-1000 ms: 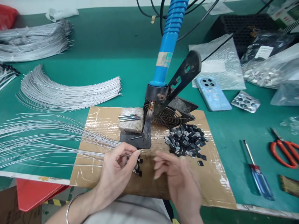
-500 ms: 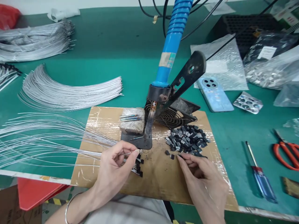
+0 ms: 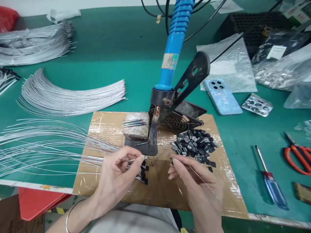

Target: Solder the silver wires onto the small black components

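My left hand (image 3: pixel 121 176) is closed in a pinch on the end of a thin white wire (image 3: pixel 132 160). Below its fingertips several black-tipped wire ends (image 3: pixel 143 174) lie on the cardboard, and long white wires (image 3: pixel 60 142) trail off to the left. My right hand (image 3: pixel 194 181) is closed, with a small black piece (image 3: pixel 172 160) at its fingertips, largely hidden by them. A thin silvery strand (image 3: pixel 203 182), which looks like solder wire, runs across that hand. Just behind it lies a pile of small black connector-like pieces (image 3: pixel 195 145).
A blue-sleeved soldering iron (image 3: pixel 167 72) hangs in a black stand (image 3: pixel 188 82) ahead of my hands. A small fan (image 3: pixel 175 121) sits behind it. To the right are a phone (image 3: pixel 223 97), a screwdriver (image 3: pixel 273 187) and red-handled scissors (image 3: pixel 295 158). A wire bundle (image 3: pixel 75 98) lies at left.
My right hand has moved left from the pile toward my left hand, carrying a small black piece. Two loose pieces beside the pile no longer show there. My left hand keeps its pinch.
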Action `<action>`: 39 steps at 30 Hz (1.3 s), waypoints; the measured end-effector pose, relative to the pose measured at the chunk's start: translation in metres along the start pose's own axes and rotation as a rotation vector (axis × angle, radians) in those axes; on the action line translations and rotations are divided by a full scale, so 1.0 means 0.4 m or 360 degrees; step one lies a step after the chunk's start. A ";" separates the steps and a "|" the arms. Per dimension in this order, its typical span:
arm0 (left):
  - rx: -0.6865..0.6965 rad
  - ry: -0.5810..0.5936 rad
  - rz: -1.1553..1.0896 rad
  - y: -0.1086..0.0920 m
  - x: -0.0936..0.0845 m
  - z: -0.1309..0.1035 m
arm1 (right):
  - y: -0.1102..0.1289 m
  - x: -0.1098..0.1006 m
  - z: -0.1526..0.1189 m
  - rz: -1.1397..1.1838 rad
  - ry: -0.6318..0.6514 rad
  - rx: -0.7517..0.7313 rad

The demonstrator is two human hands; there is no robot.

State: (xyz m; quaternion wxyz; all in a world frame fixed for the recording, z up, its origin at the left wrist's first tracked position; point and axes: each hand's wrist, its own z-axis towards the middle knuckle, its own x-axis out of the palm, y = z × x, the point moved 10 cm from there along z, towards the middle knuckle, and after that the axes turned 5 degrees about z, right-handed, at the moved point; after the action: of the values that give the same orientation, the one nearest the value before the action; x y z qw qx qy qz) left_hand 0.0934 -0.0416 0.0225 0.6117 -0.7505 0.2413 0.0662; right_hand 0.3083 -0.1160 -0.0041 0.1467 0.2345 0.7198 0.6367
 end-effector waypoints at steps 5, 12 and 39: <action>-0.0097 -0.0004 0.0098 0.008 -0.002 -0.001 | 0.000 0.082 0.003 0.0220 0.0230 0.0074; -0.0034 0.0112 0.0003 -0.024 0.014 0.008 | -0.026 0.137 -0.009 0.0379 0.0298 0.0291; -0.0031 0.0164 -0.0111 -0.025 0.030 0.015 | -0.050 0.147 -0.015 0.0266 0.0318 0.0327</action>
State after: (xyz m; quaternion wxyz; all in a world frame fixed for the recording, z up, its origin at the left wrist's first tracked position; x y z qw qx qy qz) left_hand 0.1094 -0.0379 0.0251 0.5930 -0.7668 0.2456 0.0084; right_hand 0.2522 -0.0918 -0.0179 -0.0039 0.2428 0.7701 0.5899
